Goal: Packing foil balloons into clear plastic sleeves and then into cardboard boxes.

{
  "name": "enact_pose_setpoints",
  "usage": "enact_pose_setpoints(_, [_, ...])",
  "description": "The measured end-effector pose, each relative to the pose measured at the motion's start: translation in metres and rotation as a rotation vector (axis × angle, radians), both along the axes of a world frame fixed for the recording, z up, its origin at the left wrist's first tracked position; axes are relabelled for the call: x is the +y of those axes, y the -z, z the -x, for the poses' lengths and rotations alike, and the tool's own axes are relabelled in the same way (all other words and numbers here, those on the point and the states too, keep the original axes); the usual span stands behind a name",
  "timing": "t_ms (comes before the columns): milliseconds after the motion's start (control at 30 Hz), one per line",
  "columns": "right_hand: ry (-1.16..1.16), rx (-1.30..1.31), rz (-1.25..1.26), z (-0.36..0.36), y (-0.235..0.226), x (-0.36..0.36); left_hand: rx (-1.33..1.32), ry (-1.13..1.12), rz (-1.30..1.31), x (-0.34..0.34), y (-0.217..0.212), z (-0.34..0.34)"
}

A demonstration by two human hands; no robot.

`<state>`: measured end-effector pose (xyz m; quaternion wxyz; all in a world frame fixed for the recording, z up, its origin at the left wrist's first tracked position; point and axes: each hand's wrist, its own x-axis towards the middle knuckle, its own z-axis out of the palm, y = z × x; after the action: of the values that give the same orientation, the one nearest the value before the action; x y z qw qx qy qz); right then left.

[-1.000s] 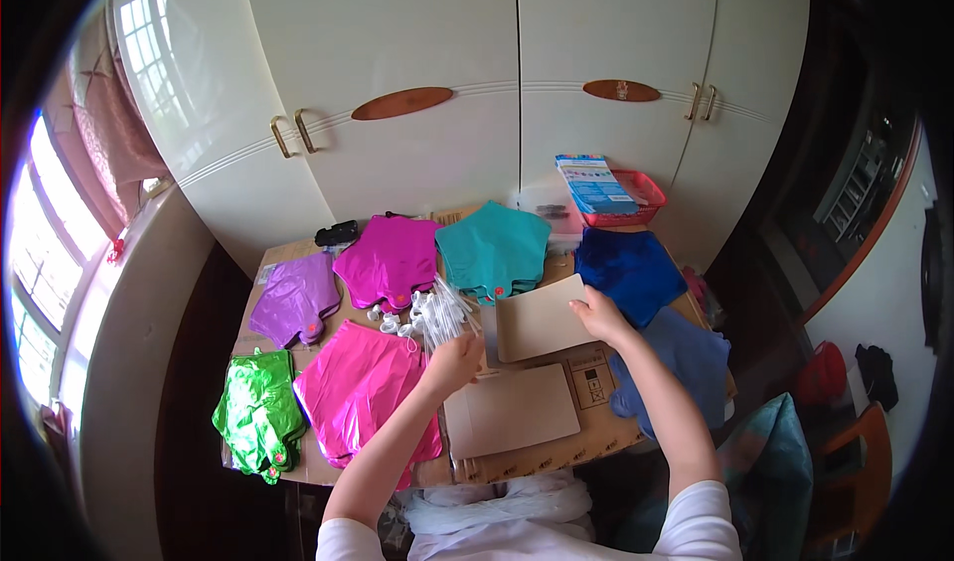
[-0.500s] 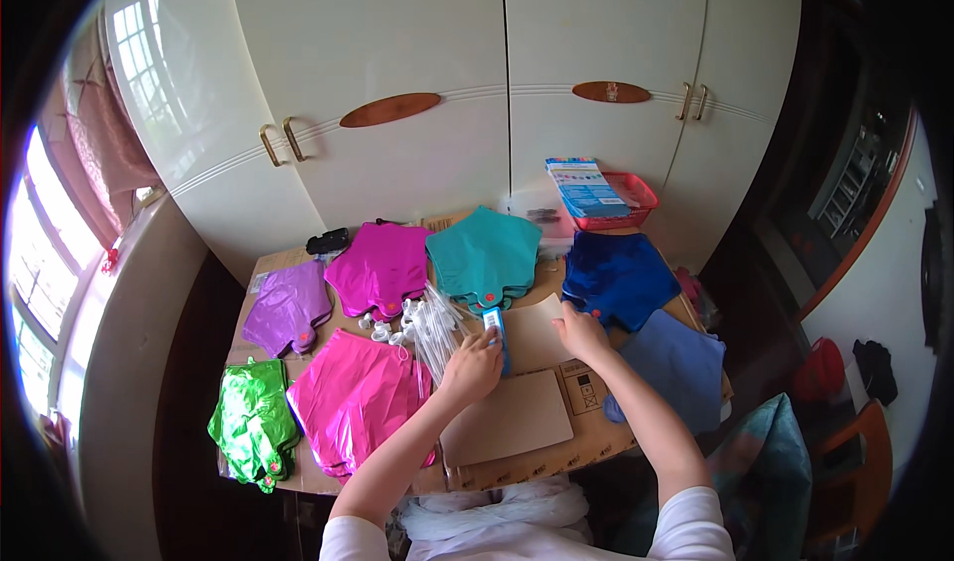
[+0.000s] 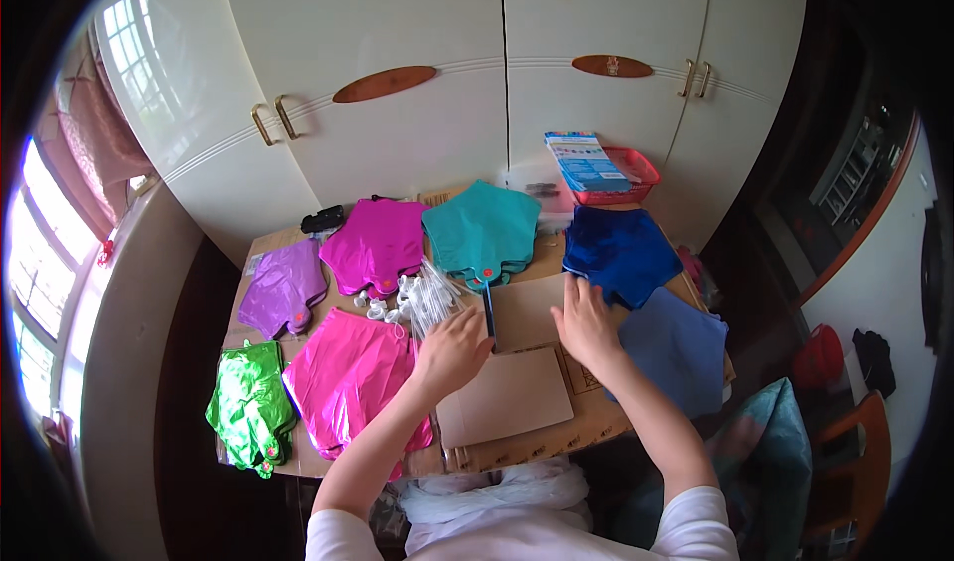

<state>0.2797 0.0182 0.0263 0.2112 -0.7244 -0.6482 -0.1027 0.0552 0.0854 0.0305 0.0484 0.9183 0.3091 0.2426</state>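
My left hand [image 3: 452,352] is stretched out beside a thin dark blue strip-like item [image 3: 489,318], seen nearly edge-on. Its fingertips are close to this item; whether they touch it I cannot tell. My right hand [image 3: 588,324] has its fingers extended at the right end of a plain brown cardboard sheet [image 3: 527,308], which lies between both hands. Nearer to me is a second cardboard piece [image 3: 507,397]. White plastic sticks [image 3: 429,298] and small white cups [image 3: 376,309] lie in a heap just beyond my left hand.
Star-shaped foil balloons lie around: teal [image 3: 482,228], magenta [image 3: 376,246], purple [image 3: 283,288], green [image 3: 250,402], pink [image 3: 353,382], dark blue [image 3: 618,251] and light blue [image 3: 676,352]. A red basket [image 3: 636,175] with blue packets [image 3: 586,173] stands at the back, before white cabinets [image 3: 397,14].
The strip-like item has turned from showing its blue and white face to nearly edge-on. My left hand has loosened from it and shifted slightly left; my right hand's fingers have straightened.
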Motion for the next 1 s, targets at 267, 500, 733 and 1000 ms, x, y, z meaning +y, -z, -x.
enact_pose_setpoints(267, [-0.056,0.191,0.161,0.037,0.017,-0.090,0.092,-0.247,0.359,-0.083,0.010,0.084])
enact_pose_setpoints(500, [-0.073,0.308,0.045,0.048,0.009,-0.092,-0.054,-0.327,0.445,-0.092,0.030,0.081])
enact_pose_setpoints(733, [-0.063,0.454,0.042,0.049,0.013,-0.089,-0.138,-0.323,0.436,-0.094,0.034,0.082])
enact_pose_setpoints(1000, [-0.052,0.722,0.071,0.048,0.008,-0.096,-0.169,-0.318,0.458,-0.096,0.034,0.080])
